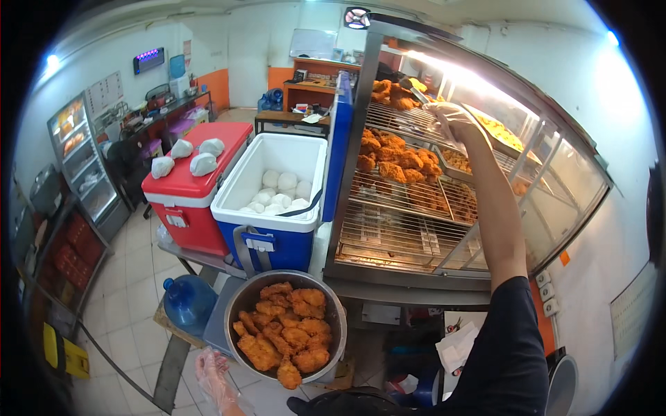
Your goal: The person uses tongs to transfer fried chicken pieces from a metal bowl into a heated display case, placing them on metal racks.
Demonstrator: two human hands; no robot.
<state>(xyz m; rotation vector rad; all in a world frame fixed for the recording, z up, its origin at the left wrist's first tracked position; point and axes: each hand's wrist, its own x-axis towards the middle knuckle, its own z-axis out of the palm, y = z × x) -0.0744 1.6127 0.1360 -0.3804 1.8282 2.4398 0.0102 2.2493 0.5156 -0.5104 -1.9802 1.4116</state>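
Observation:
My right hand [448,118], in a clear plastic glove, reaches into the lit glass display warmer [406,281] at its upper rack. It grips metal tongs [419,95], whose tips are beside fried chicken pieces [399,98]. More fried chicken [400,158] lies on the middle rack. My left hand [212,366], also in a clear plastic glove, is low at the left of a steel bowl [338,338] full of fried chicken [295,337]; its fingers are curled, and whether it holds anything is not clear.
An open blue cooler [283,248] holds white wrapped bundles [281,200]. Beside it, a closed red cooler [192,218] has several white bundles [203,164] on its lid. A blue water bottle [190,306] stands left of the bowl. Trays of other food [499,132] sit inside the warmer.

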